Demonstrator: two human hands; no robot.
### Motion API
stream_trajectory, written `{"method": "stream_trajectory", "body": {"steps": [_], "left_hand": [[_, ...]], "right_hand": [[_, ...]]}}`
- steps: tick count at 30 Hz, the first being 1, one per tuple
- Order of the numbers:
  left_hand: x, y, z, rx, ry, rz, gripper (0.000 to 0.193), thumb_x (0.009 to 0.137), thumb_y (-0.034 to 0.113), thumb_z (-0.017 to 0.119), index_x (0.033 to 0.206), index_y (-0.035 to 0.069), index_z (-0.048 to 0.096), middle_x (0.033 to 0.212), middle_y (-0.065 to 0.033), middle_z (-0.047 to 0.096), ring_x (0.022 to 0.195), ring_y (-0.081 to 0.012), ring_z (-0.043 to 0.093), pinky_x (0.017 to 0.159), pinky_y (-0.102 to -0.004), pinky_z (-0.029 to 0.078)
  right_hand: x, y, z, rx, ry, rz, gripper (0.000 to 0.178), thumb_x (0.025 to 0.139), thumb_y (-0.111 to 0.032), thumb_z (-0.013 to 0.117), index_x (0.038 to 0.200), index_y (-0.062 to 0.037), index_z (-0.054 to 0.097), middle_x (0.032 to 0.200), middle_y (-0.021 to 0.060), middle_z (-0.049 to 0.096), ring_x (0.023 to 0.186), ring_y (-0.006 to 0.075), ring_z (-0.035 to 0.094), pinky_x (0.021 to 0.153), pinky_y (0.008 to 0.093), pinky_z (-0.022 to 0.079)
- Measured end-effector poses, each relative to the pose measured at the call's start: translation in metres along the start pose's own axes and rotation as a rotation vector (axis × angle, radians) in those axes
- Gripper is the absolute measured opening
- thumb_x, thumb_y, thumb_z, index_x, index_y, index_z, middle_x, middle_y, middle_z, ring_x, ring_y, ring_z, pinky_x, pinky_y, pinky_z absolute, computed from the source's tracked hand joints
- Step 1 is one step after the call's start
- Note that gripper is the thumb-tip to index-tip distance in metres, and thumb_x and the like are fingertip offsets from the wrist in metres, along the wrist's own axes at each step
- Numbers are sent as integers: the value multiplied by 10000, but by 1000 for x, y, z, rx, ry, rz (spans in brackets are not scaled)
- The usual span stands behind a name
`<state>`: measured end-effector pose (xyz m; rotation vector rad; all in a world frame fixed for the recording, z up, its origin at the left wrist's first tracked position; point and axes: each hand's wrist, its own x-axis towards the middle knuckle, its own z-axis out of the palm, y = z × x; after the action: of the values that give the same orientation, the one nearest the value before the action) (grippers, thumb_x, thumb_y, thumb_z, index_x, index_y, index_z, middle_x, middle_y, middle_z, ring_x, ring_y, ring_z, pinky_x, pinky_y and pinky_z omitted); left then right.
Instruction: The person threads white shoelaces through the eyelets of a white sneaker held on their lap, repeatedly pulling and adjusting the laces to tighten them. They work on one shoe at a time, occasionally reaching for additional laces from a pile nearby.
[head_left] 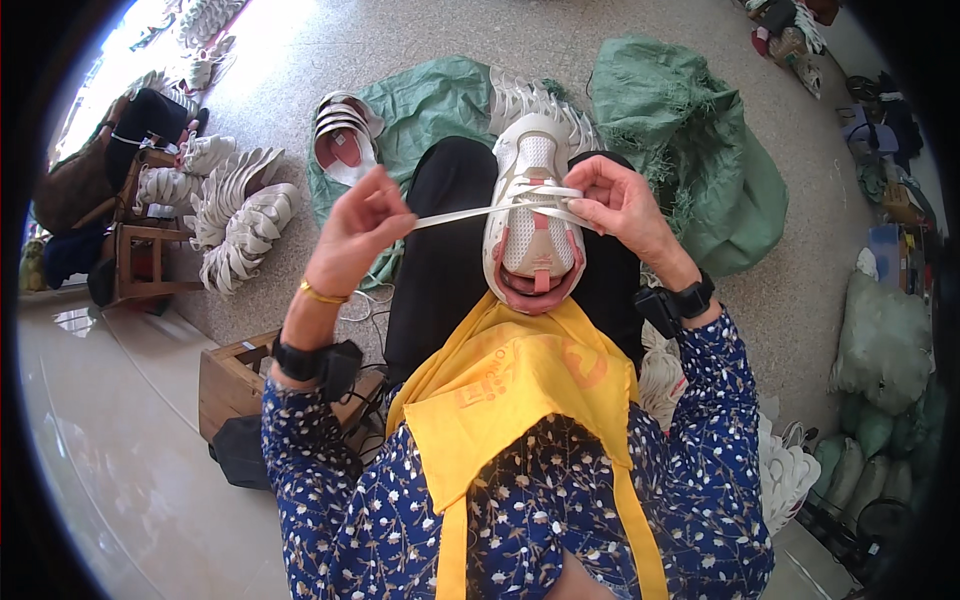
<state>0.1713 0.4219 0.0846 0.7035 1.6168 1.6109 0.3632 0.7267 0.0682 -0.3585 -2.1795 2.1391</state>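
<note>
Head view. White sneaker [533, 215] with pink tongue lying on the lap, toe pointing away, opening toward the body, resting on black trousers [445, 250] just above a yellow apron [520, 385]. Flat white lace [455, 215] stretched taut across the upper eyelets, running out to the left. Left hand [360, 225] closed in a pinch on the free end of the lace, raised beside the shoe and apart from it. Right hand [615, 200] narrowed at the shoe's right edge, fingertips gripping the lace where it crosses the eyelets, touching the upper. Gold bangle [322, 293] on the left wrist; black strapped devices on both wrists, left [315, 362] and right [680, 300]. Blue floral sleeves entering from the lower edge.

Surroundings. Green sack [690, 150] spread on the speckled floor beyond the knees, second sneaker [343, 140] lying on its left part. Rows of white shoes [240, 220] stacked at the left, near a small wooden stool [135, 265]. Wooden box [235, 375] just beside the left forearm. More white shoes [790, 470] piled at the lower right.
</note>
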Motion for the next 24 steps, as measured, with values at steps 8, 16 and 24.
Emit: {"method": "stream_trajectory", "body": {"steps": [8, 16, 24], "left_hand": [[-36, -25, -29, 222, 107, -18, 190, 910, -8, 714, 940, 62, 540, 793, 49, 554, 692, -34, 500, 615, -214, 405], [-3, -11, 49, 570, 160, 274, 117, 902, -48, 682, 977, -25, 595, 961, -81, 703, 911, -153, 712, 849, -290, 575], [27, -28, 95, 436, 152, 332, 191, 856, -14, 731, 950, -12, 565, 880, -87, 635, 767, -159, 664, 702, -292, 563]], "right_hand": [[9, -23, 27, -547, 125, -263, 124, 870, -9, 723, 993, -23, 710, 940, 39, 693, 667, 108, 635, 611, 241, 514], [32, -29, 43, -915, -48, -560, 64, 861, -39, 682, 905, -3, 652, 942, 139, 625, 806, 351, 668, 707, 423, 545], [35, -43, 45, -746, -173, -330, 72, 881, -40, 599, 881, 32, 608, 840, 210, 650, 837, 412, 662, 730, 473, 523]]}}
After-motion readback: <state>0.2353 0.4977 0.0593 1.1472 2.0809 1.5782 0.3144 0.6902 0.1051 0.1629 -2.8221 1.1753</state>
